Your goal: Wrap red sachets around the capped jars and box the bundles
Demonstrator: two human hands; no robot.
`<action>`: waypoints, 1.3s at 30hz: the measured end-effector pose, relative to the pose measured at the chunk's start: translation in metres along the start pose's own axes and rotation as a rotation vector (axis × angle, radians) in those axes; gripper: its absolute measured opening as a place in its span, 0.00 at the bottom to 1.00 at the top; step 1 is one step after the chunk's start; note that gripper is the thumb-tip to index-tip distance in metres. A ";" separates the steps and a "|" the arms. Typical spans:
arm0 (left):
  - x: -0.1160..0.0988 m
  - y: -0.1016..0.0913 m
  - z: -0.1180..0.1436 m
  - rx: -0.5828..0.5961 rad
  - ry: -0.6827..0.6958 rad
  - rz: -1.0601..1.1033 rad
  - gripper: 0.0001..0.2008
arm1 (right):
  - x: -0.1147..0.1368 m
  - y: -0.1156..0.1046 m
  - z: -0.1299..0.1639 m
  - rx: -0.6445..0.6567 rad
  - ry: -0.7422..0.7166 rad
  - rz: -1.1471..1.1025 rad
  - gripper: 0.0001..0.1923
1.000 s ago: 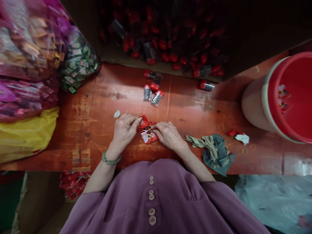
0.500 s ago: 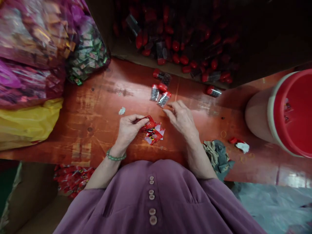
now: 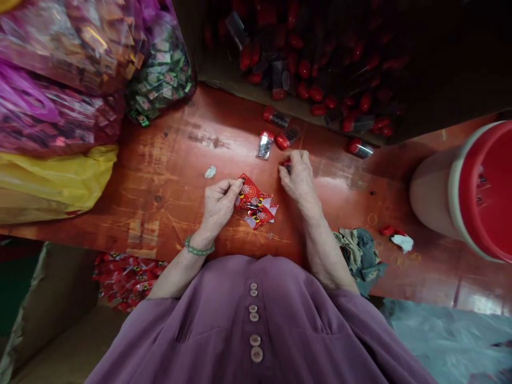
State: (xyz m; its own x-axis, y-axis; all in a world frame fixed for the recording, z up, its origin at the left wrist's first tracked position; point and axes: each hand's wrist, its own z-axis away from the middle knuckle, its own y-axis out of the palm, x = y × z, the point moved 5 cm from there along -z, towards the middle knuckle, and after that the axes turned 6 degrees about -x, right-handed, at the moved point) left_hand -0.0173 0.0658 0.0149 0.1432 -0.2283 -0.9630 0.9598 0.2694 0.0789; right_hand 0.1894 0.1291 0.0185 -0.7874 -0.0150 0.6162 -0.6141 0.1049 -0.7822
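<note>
- Packets (image 3: 256, 205), red with white and yellow print, lie in a small heap on the red wooden table (image 3: 160, 176), just in front of the person's purple top.
- Big bags of wrapped sweets (image 3: 60, 64) fill the far left of the table, with a yellow bag (image 3: 52, 181) in front of them.
- A cardboard box (image 3: 320, 58) at the back holds many small vials with red caps.
- A red bucket (image 3: 476, 186) lies tilted at the right edge.
- A crumpled rag (image 3: 360, 253) sits beside the right forearm.
- The left hand (image 3: 218, 202), a green bead bracelet on its wrist, pinches the top corner of the heap between thumb and fingers.
- The right hand (image 3: 298, 178) is curled over a vial (image 3: 286, 166) just beyond the packets; whether the fingers grip it or only touch it, I cannot tell.
- 3 more vials (image 3: 276, 133) lie loose on the table a little further back, apart from both hands.
</note>
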 end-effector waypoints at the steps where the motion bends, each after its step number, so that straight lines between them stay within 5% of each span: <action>1: 0.000 0.000 0.001 0.002 0.006 -0.007 0.21 | -0.001 -0.004 0.004 -0.024 0.023 -0.131 0.14; 3: 0.000 -0.001 0.002 0.012 0.013 -0.013 0.20 | 0.000 -0.010 0.015 0.001 0.112 -0.441 0.23; 7: -0.001 0.001 0.007 0.030 0.011 -0.001 0.19 | 0.019 -0.006 0.045 0.251 0.329 -0.847 0.27; 20: 0.002 0.001 0.020 0.236 -0.158 0.065 0.26 | 0.046 0.000 0.068 0.292 0.270 -0.850 0.21; 27: -0.006 -0.005 0.018 0.468 -0.124 -0.070 0.19 | 0.042 -0.003 0.053 0.581 0.201 -0.884 0.20; 30: -0.012 -0.008 0.024 0.505 0.055 -0.105 0.18 | 0.042 0.000 0.043 0.743 0.194 -0.951 0.22; 36: -0.040 -0.016 0.043 0.338 0.948 -0.431 0.31 | 0.049 0.010 0.031 0.853 0.154 -1.057 0.24; 39: -0.050 -0.016 0.051 0.307 1.236 -0.576 0.27 | 0.057 0.020 0.032 0.888 0.158 -1.122 0.23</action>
State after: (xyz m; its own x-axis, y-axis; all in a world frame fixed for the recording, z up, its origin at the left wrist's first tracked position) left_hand -0.0272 0.0251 0.0746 -0.4336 0.7704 -0.4674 0.8469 0.1713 -0.5033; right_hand 0.1308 0.0990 0.0346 0.1033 0.4419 0.8911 -0.7699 -0.5317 0.3529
